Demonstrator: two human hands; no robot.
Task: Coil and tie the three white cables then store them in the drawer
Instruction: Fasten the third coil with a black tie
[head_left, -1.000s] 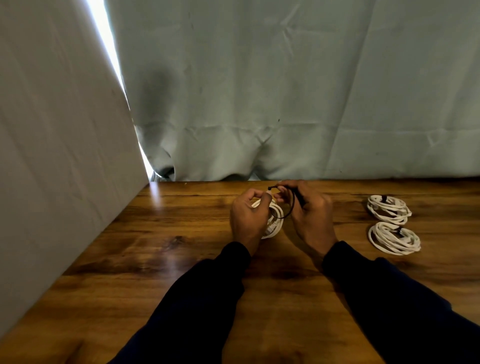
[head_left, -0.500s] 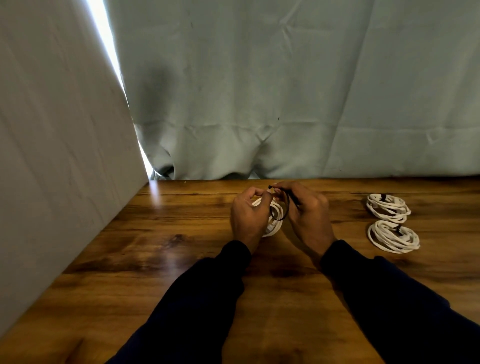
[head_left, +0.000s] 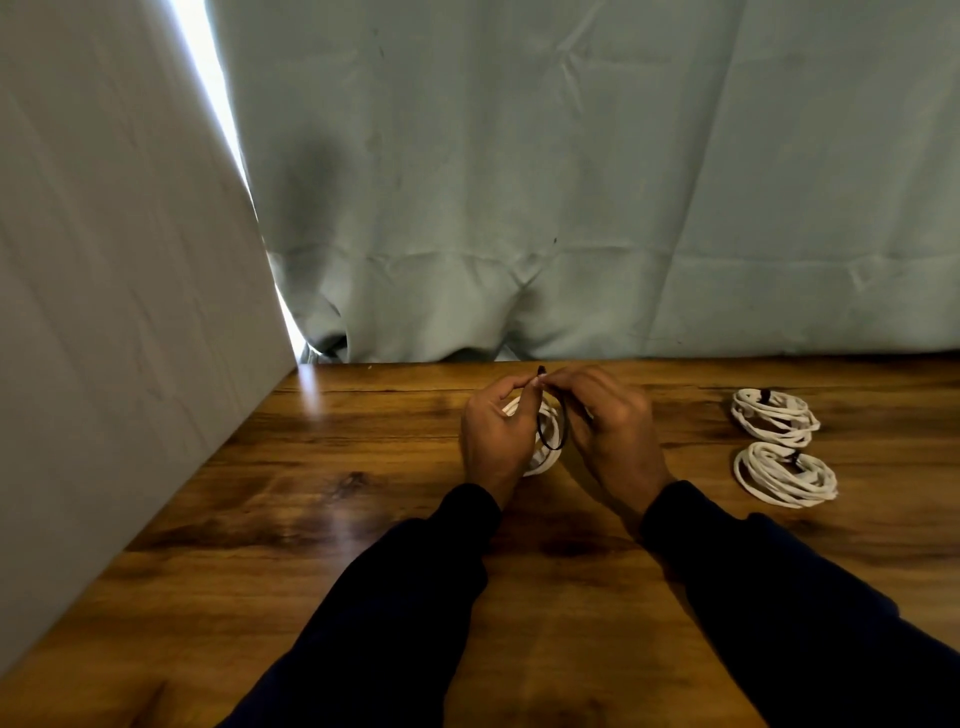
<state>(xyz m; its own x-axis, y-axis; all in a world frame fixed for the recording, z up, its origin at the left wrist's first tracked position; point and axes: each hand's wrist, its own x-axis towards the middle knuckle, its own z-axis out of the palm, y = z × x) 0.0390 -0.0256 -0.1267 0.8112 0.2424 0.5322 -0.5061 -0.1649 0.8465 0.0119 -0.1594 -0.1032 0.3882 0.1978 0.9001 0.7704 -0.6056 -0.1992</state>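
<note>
A coiled white cable (head_left: 546, 453) is held above the wooden table (head_left: 363, 499) between both hands, partly hidden by them. A thin black tie (head_left: 550, 436) loops around the coil. My left hand (head_left: 493, 436) holds the coil and pinches one end of the tie at the top. My right hand (head_left: 613, 431) pinches the tie's other end, its fingertips meeting those of the left. Two more white coils lie at the right, each with a dark tie: a far coil (head_left: 774, 415) and a near coil (head_left: 784, 475).
A pale grey panel (head_left: 119, 312) stands along the table's left side. A grey-green curtain (head_left: 571, 182) hangs behind the far edge. No drawer is in view.
My right hand has brought the tie's end up and leftward to meet my left fingertips, so the black loop around the coil has drawn smaller. The two coils at the right have not moved.
</note>
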